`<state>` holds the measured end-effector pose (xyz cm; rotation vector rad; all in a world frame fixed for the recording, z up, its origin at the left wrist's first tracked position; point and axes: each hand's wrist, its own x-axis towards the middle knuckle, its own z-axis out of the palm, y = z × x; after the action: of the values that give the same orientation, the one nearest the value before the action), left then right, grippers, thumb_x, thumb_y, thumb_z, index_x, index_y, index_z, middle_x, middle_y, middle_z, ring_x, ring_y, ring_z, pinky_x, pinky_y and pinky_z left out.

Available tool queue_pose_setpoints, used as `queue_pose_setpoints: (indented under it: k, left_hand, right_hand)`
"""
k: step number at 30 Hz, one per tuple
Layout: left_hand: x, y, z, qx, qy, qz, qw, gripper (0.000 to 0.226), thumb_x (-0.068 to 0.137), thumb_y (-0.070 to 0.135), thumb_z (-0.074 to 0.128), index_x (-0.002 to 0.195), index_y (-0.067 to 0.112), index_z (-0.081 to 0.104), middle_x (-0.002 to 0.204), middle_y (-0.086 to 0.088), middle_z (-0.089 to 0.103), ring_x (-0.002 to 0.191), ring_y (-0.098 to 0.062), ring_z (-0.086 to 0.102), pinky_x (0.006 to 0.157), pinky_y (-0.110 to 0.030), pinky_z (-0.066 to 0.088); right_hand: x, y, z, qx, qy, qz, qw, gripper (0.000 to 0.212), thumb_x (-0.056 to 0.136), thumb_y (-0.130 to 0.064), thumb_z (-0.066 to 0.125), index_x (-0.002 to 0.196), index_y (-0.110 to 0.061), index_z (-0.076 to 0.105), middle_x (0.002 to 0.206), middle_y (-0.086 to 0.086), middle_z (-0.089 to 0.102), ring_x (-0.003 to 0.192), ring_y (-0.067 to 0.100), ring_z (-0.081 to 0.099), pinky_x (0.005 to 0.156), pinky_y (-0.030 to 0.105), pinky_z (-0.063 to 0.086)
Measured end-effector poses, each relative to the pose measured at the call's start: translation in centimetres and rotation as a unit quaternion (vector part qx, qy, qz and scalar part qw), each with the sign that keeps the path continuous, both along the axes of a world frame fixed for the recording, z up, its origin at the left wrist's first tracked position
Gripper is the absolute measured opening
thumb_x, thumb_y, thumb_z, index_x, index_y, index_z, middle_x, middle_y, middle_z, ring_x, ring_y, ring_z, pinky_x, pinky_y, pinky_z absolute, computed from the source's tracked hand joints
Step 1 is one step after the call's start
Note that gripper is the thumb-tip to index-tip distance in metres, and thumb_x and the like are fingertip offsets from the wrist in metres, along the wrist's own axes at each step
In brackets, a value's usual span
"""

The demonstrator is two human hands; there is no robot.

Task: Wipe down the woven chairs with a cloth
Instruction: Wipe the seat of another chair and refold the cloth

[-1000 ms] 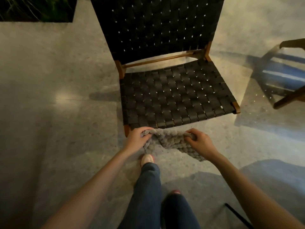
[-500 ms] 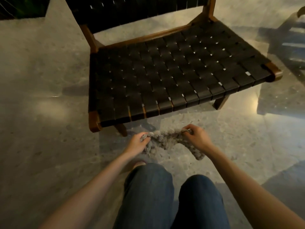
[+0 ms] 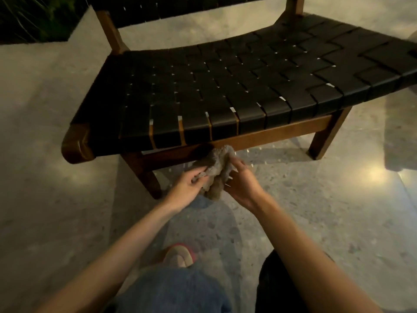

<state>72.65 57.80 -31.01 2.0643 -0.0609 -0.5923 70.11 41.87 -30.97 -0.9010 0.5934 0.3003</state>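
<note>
A low chair with a black woven seat (image 3: 237, 86) and a brown wooden frame (image 3: 270, 134) fills the upper half of the head view. A grey nubby cloth (image 3: 216, 170) is bunched up just below the seat's front rail. My left hand (image 3: 189, 186) grips its left side and my right hand (image 3: 242, 184) grips its right side. The cloth's top sits close to the front rail; I cannot tell if it touches. The chair's woven backrest (image 3: 180, 7) shows at the top edge.
A speckled polished stone floor (image 3: 338, 211) lies all around, with a light reflection at the right. A planter with dark greenery (image 3: 33, 16) stands at the top left. My knees in jeans (image 3: 176, 292) and a slipper (image 3: 180, 256) are at the bottom.
I have come lower and closer to the chair. My hands moved together, so the spread cloth is now bunched between them, nearer the seat's front rail.
</note>
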Motion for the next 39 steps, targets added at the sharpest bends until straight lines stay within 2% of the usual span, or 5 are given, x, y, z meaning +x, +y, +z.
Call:
queue_pose_setpoints:
  k: [5, 11, 16, 25, 39]
  left_hand:
    - [-1.5, -2.8, 3.9, 0.069, -0.121, -0.2, 0.97, 0.045, 0.096, 0.026, 0.052, 0.14, 0.025, 0.042, 0.143, 0.012, 0.041, 0.131, 0.001, 0.034, 0.1, -0.007, 0.025]
    - [-3.3, -5.6, 10.4, 0.162, -0.479, -0.314, 0.804, 0.044, 0.086, 0.011, 0.064, 0.129, 0.017, 0.056, 0.127, 0.0, 0.056, 0.117, -0.015, 0.051, 0.093, -0.03, 0.048]
    - [-0.4, -10.7, 14.2, 0.23, -0.603, -0.289, 0.707, 0.055, 0.086, 0.017, 0.058, 0.14, 0.02, 0.046, 0.146, -0.008, 0.041, 0.131, -0.027, 0.037, 0.106, -0.041, 0.029]
    - [3.3, -12.0, 13.6, 0.358, -0.468, -0.281, 0.757, 0.058, 0.096, 0.046, 0.024, 0.146, 0.043, -0.006, 0.159, 0.004, 0.005, 0.145, -0.022, 0.009, 0.117, -0.045, 0.013]
    - [2.4, -5.6, 13.5, 0.337, -0.453, -0.264, 0.782, 0.06, 0.097, 0.039, 0.034, 0.146, 0.042, -0.001, 0.157, 0.004, 0.017, 0.144, -0.018, 0.019, 0.115, -0.04, 0.022]
  right_hand:
    - [-1.6, -2.4, 1.6, -0.141, -0.05, -0.117, 0.982, 0.029, 0.092, -0.015, 0.06, 0.119, -0.006, 0.052, 0.102, 0.011, 0.065, 0.088, 0.02, 0.067, 0.077, 0.034, 0.056]
    - [-4.6, -9.7, 4.4, -0.3, -0.103, -0.285, 0.904, 0.015, 0.097, -0.015, 0.05, 0.106, -0.025, 0.042, 0.104, 0.001, 0.055, 0.099, 0.016, 0.058, 0.081, 0.027, 0.051]
    - [-3.2, -16.6, 8.4, -0.373, -0.158, -0.384, 0.829, 0.018, 0.099, -0.019, 0.046, 0.101, -0.035, 0.037, 0.098, -0.01, 0.05, 0.086, -0.002, 0.056, 0.075, 0.017, 0.047]
    - [3.5, -21.0, 11.4, -0.327, -0.148, -0.428, 0.829, 0.046, 0.099, -0.018, 0.045, 0.13, -0.028, 0.013, 0.122, 0.005, 0.038, 0.102, 0.012, 0.051, 0.082, 0.023, 0.043]
    - [3.5, -13.9, 9.9, -0.42, -0.14, -0.421, 0.792, 0.038, 0.099, -0.005, 0.031, 0.134, -0.019, 0.031, 0.115, -0.002, 0.03, 0.093, 0.004, 0.042, 0.081, 0.017, 0.036]
